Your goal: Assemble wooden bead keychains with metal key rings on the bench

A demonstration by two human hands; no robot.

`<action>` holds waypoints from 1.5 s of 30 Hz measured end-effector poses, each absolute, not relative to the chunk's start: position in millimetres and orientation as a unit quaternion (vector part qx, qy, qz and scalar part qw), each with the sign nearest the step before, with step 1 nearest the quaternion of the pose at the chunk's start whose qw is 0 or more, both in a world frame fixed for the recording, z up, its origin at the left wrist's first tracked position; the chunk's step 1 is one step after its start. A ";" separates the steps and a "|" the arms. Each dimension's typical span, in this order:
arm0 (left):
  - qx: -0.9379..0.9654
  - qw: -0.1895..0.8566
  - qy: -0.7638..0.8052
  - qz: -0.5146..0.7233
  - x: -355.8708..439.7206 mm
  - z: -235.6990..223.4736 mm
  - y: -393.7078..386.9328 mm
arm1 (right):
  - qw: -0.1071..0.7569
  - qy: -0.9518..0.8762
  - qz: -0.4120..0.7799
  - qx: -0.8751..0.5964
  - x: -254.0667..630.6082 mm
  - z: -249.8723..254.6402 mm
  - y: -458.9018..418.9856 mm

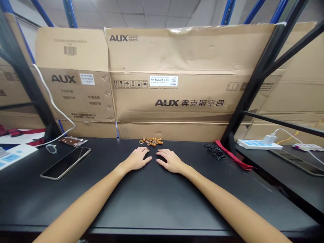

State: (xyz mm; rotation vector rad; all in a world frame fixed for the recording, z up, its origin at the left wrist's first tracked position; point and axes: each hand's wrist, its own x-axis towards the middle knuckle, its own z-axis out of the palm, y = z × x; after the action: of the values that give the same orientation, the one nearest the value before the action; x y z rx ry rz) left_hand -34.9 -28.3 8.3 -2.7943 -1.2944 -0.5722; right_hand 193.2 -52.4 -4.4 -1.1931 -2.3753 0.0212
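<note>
My left hand (138,158) lies palm down on the black table (152,202), fingers stretched forward and thumb apart, holding nothing. Opposite it, my right hand (170,160) rests the same way, with a small gap between the two thumbs. Just beyond both sets of fingertips is a little heap of orange-brown beaded pieces with metal rings (153,141); they look like keyrings, though the details are small. Farther right lies a pile of black rings or loops (215,152), apart from my right hand.
A phone (66,163) and a brown packet (73,141) lie at left, near a white power strip (15,156). A red strap (233,156) runs along the right edge beside a black metal post (249,74). Cardboard (192,57) walls off the back.
</note>
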 end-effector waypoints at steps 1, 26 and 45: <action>-0.893 0.008 -0.412 -0.181 -35.0 8.4 -28.1 | 0.239 -0.868 0.007 -0.435 193.2 -4.3 -52.2; -0.888 0.032 -0.418 -0.191 -30.5 5.1 -27.5 | 0.228 -0.871 -0.001 -0.435 193.9 -2.9 -54.5; -0.903 -0.124 -0.298 -0.284 -12.9 9.9 -34.8 | 0.298 -0.847 -0.005 -0.439 191.2 -4.3 -55.9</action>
State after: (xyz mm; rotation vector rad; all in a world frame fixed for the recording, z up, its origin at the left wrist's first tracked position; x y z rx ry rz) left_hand -12.9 -34.8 9.9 -3.0841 -1.0191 -0.9712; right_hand 191.2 -55.9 -4.3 -1.1663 -2.2514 -0.0125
